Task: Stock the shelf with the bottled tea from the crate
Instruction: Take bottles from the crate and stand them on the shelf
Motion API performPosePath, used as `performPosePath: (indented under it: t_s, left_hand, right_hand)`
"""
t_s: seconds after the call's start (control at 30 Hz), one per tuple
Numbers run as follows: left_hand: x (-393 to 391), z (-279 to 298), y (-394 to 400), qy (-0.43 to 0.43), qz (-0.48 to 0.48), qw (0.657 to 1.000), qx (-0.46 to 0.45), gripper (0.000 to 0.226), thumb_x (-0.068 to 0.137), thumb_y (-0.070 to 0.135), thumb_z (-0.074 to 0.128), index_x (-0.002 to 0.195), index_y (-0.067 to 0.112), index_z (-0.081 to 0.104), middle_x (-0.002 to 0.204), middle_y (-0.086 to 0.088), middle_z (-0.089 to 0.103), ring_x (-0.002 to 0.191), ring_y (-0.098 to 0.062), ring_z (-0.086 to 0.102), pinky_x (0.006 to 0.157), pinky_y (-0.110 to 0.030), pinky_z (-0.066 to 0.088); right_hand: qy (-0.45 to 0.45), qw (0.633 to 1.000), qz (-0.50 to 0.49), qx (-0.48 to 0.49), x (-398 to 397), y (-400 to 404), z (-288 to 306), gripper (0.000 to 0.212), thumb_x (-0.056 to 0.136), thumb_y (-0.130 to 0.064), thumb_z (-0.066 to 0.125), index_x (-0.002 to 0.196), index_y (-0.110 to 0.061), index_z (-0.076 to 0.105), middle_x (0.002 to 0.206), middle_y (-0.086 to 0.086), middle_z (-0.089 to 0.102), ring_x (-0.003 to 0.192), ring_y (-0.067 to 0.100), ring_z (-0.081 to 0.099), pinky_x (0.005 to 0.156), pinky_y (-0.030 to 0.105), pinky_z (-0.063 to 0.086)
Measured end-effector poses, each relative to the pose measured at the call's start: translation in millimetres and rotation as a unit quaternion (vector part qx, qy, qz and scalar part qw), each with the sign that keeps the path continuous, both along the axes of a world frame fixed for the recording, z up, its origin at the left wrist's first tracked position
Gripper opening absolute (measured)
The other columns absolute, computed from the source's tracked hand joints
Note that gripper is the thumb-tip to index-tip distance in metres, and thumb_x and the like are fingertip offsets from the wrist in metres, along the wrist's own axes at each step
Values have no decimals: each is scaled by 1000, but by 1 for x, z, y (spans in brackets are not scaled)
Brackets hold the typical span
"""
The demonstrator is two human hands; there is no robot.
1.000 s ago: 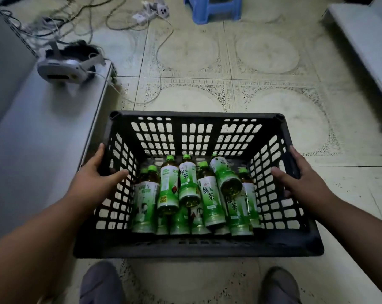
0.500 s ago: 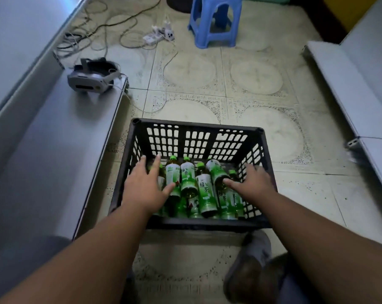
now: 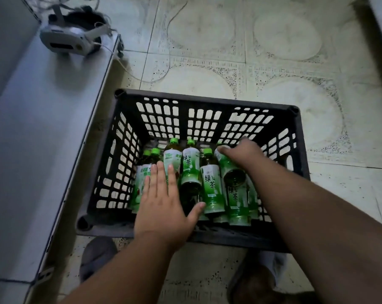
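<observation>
Both hands down inside the black plastic lattice crate (image 3: 207,119) on the pale patterned tiled floor (image 3: 273,62), at the very start of picking. Left hand (image 3: 163,205) flat with straight, spread fingers, resting on top of the green-labelled plastic tea bottles (image 3: 209,183) at the left side of the pile, thumb stretched toward the dark bottle in the middle; not gripping anything yet. Right hand (image 3: 242,151) further back on the right, fingers bent over the neck end of one lying bottle (image 3: 229,170) with a green label; looks like a grasp, though the fingertips partly hidden behind the hand. All bottles inside the crate, lying tilted and stacked on each other, green caps pointing to the far wall. None on the shelf so far.

Grey flat metal shelf board (image 3: 43,128) just beside the crate on the left, low near the floor. White headset with a strap (image 3: 69,38) lying on its far end, cable running off to the floor. Two feet in grey slippers (image 3: 97,257) near the front edge of the crate.

Step in hand, by judgement: taking the first bottles. Next move likely needs closing the left fingers around one bottle, lifting both out without rolling the others, then carrying left and standing them upright on the shelf board, away from the headset.
</observation>
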State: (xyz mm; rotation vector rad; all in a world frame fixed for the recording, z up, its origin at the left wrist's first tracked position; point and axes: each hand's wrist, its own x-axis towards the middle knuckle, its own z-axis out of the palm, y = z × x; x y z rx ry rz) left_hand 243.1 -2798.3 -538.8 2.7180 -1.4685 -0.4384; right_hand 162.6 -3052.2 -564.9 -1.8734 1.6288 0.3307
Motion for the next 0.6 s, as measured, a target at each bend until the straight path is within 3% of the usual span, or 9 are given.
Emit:
performPosePath:
  t_s: [0.1, 0.13, 0.23, 0.3, 0.37, 0.43, 0.53, 0.6]
  left_hand:
    - [-1, 2, -1, 6, -1, 1000, 9, 100, 81, 83, -9, 141, 10, -40, 155, -17, -36, 142, -23, -38, 120, -42, -13]
    - [-1, 2, -2, 11, 0, 1000, 13, 100, 81, 83, -10, 141, 10, -40, 155, -17, -35, 142, -23, -37, 121, -43, -10]
    - [0, 3, -2, 24, 3, 999, 27, 101, 81, 84, -8, 144, 10, -37, 157, -16, -32, 143, -23, -35, 122, -44, -5]
    - [1, 4, -2, 28, 1, 999, 32, 101, 80, 84, -10, 143, 11, -39, 156, -15, -35, 142, -22, -37, 121, -43, -7]
    - [0, 4, -3, 29, -1, 999, 37, 100, 79, 84, -12, 141, 12, -41, 155, -14, -38, 141, -20, -39, 121, -42, -9]
    - [1, 4, -3, 27, -4, 999, 35, 99, 78, 85, -13, 140, 14, -43, 154, -12, -40, 139, -19, -41, 120, -40, -13]
    - [2, 4, -3, 27, 3, 999, 36, 98, 79, 85, -11, 142, 15, -41, 154, -10, -38, 140, -18, -40, 118, -38, -16]
    - [2, 4, -4, 32, 12, 998, 45, 99, 77, 86, -11, 141, 17, -41, 155, -11, -36, 140, -18, -40, 117, -37, -17]
  right_hand:
    - [39, 997, 15, 60, 26, -16, -26, 80, 83, -68, 61, 132, -6, 50, 131, 15, 58, 82, 28, 58, 58, 28, 36]
    - [56, 995, 40, 73, 31, -18, -37, 77, 85, -68, 57, 131, -6, 52, 131, 15, 58, 82, 28, 58, 61, 28, 38]
    - [95, 985, 119, 79, 36, -20, -59, 61, 91, -62, 50, 127, -14, 59, 132, 11, 58, 112, 31, 57, 86, 36, 42]
    - [102, 983, 135, 74, 35, -21, -66, 48, 93, -55, 50, 121, -19, 63, 131, 7, 59, 114, 29, 55, 92, 37, 40]
    - [93, 986, 121, 73, 32, -23, -66, 37, 92, -48, 55, 104, -14, 64, 119, 7, 62, 99, 27, 59, 86, 34, 46]
    - [72, 991, 85, 70, 25, -21, -63, 34, 90, -44, 62, 92, -11, 53, 102, 7, 62, 81, 23, 58, 66, 30, 46]
    - [25, 996, -23, 78, 9, -9, -50, 46, 79, -42, 78, 98, -17, 44, 89, 4, 56, 79, 25, 60, 60, 31, 45]
    - [-55, 991, -57, 106, -5, 0, -37, 53, 72, -30, 85, 105, -19, 45, 90, 4, 56, 75, 23, 60, 57, 31, 44]
